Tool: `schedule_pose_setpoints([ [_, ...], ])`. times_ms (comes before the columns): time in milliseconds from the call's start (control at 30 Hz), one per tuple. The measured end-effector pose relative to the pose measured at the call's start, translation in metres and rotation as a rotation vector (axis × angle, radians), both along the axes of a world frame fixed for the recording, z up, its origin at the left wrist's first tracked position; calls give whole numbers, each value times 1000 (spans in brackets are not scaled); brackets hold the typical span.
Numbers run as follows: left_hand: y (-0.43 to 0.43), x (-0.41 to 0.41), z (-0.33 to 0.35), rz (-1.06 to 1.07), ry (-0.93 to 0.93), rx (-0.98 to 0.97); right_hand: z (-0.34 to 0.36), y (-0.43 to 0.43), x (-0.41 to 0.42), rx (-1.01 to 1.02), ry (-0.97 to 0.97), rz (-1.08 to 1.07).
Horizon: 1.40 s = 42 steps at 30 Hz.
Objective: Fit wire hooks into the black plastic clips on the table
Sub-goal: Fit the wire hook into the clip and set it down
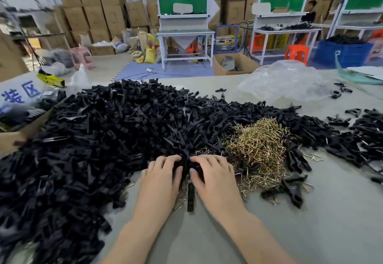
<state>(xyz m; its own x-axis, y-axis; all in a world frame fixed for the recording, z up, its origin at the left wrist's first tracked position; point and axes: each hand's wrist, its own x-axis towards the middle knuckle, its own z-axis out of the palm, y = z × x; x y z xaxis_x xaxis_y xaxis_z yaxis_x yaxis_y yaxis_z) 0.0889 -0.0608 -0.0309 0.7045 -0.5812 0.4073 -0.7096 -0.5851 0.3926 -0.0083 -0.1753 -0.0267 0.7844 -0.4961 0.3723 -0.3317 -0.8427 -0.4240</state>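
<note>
- Crumpled clear plastic bag (284, 81), on the right.
- Brown boxes (93, 8) stacked high, far left.
- Blue crate (342, 54), far right.
- Orange stool (296, 53), just left of it.

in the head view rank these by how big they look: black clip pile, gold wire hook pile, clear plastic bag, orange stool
1. black clip pile
2. clear plastic bag and gold wire hook pile, about alike
3. orange stool, though farthest away

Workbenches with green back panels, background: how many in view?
3 workbenches: one centre back, one right of it, one cut off at the right edge. Others may be hidden or out of frame.
</note>
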Motion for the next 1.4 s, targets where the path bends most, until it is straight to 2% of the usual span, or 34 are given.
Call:
schedule_pose_setpoints([
  [133, 2, -1, -1, -44, 88, -91, -3, 0, -1, -2, -12, 16],
  [267, 5, -1, 1, -83, 327, -222, -3, 1, 0, 6, -37, 20],
  [367, 7, -6, 6, -105, 419, -319, -4, 0, -1, 47, -65, 51],
  [567, 3, -21, 20, -115, 609, -643, 5, 3, -4, 128, -259, 97],
  [667, 2, -24, 23, -107, 640, -748, 9, 5, -7, 181, -305, 166],
  [800, 4, -24, 27, -102, 628, -790, 16, 8, -11, 500, -331, 226],
  [1167, 6, -23, 23, -109, 616, -695, 28, -2, -8, 1436, -506, 346],
  [1300, 6, -24, 24, -170, 557, -649, 28, -6, -7, 1641, -540, 354],
  [1400, 8, -28, 24, -199, 530, -603, 28, -5, -6, 1624, -562, 339],
])
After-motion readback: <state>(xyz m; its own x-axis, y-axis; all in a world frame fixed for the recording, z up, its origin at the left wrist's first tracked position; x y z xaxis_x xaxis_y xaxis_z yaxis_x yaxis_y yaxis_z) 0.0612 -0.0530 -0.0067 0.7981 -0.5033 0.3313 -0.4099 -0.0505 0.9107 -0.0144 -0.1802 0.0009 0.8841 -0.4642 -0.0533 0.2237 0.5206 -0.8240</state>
